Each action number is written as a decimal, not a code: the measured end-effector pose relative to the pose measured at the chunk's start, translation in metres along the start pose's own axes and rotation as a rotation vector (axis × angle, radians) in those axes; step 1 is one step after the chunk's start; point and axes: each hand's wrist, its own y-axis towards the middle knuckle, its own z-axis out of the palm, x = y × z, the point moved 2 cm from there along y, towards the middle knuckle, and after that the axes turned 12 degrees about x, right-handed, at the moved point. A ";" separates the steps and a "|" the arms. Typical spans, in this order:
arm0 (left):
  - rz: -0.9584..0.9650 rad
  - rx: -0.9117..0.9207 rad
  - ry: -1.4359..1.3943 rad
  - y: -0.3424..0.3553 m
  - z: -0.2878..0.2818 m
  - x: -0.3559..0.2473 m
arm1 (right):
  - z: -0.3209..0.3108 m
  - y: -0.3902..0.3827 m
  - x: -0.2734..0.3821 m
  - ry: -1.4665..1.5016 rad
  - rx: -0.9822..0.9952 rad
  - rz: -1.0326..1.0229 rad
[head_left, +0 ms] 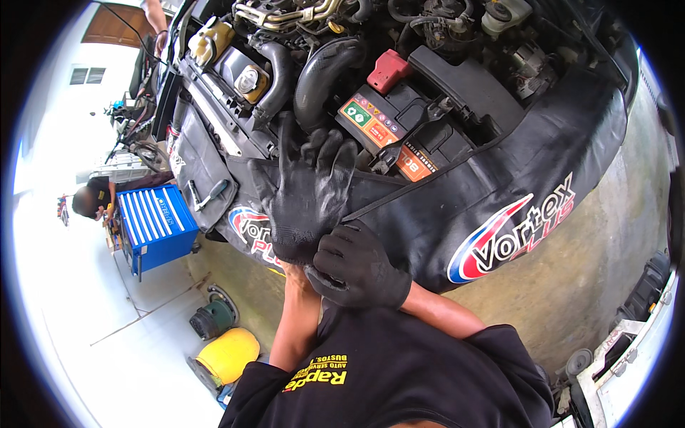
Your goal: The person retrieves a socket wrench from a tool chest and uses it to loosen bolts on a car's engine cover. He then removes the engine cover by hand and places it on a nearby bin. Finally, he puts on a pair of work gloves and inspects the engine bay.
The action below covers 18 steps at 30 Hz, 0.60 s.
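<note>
My left hand [307, 189], in a black work glove, is raised over the front edge of the engine bay with its fingers spread. At its wrist, my right hand [360, 267], also in a black glove, has its fingers closed on the left glove's cuff [296, 250]. Beneath both hands a black fender cover [428, 235] with a red, white and blue print drapes the car's front. Just beyond them sits a car battery [374, 121] with an orange and green label and a red terminal cap [389, 71]. A thick black intake hose [321, 78] curves near my left fingertips.
Hand tools [210, 194] lie on the cover at the left. Farther left stand a blue tool cabinet [160, 225] and a person [93, 202]. Another person's arm [155, 18] reaches in at top left. A yellow container [228, 354] and car parts [642, 285] are on the floor.
</note>
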 end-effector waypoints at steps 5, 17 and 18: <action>0.047 -0.014 0.007 0.013 0.007 -0.006 | 0.002 -0.002 0.002 0.018 0.028 -0.059; 0.180 -0.093 0.060 0.038 0.021 -0.014 | 0.012 0.000 -0.005 0.032 0.079 -0.036; 0.213 -0.110 0.076 0.041 0.024 -0.018 | 0.012 0.002 -0.003 0.026 0.073 -0.029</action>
